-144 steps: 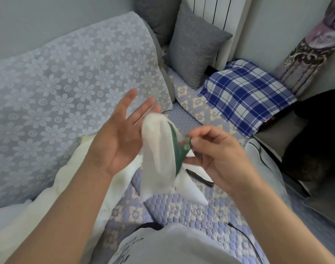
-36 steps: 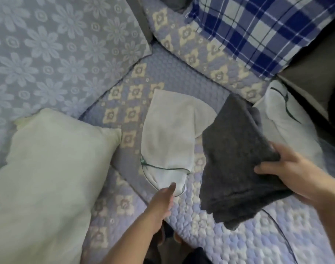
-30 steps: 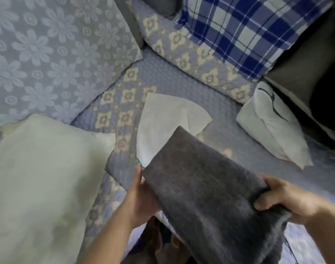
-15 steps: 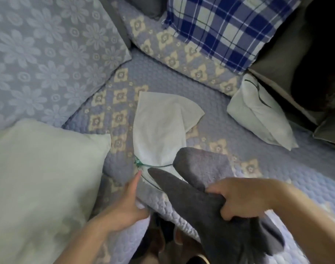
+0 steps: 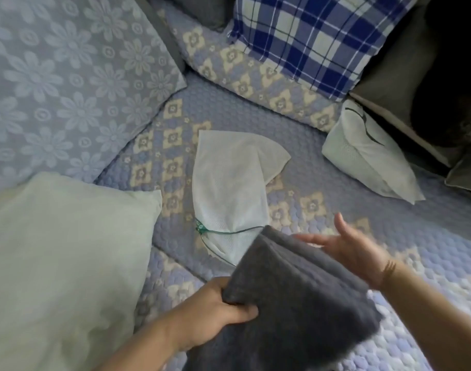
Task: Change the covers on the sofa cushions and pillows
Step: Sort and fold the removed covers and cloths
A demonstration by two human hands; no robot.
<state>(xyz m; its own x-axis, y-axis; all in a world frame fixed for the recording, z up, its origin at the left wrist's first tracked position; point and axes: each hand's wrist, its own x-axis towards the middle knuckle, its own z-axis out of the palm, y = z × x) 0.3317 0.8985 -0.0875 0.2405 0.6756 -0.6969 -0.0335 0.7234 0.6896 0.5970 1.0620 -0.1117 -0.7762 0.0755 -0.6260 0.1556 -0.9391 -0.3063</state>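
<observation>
Gripping the grey cover at its near-left edge with the left hand, fingers curled round a bunched fold. Hovering the right hand flat and loose at the cover's far-right side, fingertips maybe just touching the cloth, thumb sticking up, not clutching anything. Hanging between the two hands, folded over on itself, drooping off toward the bottom of the view.

Looking like thick fuzzy knit stuff, so probably soft, floppy, light, not slippery at all. Guessing no risk of breaking anything, just of it collapsing into a lump. Probably best pinching two corners of the open end and shaking it out, though not seeing the opening or any zip from here.

Lying just past the left hand: a white mesh bag with a green drawstring, its near end tucked under the cover. Sitting left of the left hand: a bare pale pillow, likely the one waiting for this cover. Resting well beyond the right hand: a second white bag and a blue plaid pillow. All spread on the quilted sofa seat.
</observation>
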